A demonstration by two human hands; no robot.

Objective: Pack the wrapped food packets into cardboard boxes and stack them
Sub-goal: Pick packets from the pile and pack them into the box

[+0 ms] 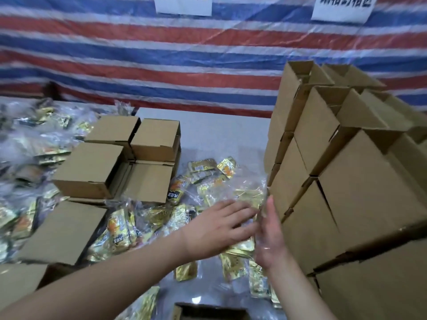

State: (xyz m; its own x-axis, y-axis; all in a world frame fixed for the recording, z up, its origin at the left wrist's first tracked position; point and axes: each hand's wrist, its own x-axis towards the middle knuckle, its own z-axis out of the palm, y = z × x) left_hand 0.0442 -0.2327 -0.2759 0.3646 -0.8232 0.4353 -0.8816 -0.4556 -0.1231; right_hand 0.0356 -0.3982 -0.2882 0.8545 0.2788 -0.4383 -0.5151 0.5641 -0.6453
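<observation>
Gold and orange wrapped food packets (203, 179) lie in clear plastic across the middle of the table. My left hand (219, 227) reaches over them with its fingers straight, palm down. My right hand (269, 236) stands on edge beside it, fingers straight, close to the left fingertips. Both hands hover at the packets right beside the tall stack of open cardboard boxes (346, 172). Closed small cardboard boxes (120, 158) sit stacked to the left. An open box (208, 311) shows at the bottom edge.
More packets in plastic bags (30, 144) pile up at the far left. A flat closed box (62, 232) lies at the near left. A striped red, white and blue tarp (184, 54) with two paper signs hangs behind the grey table (219, 130).
</observation>
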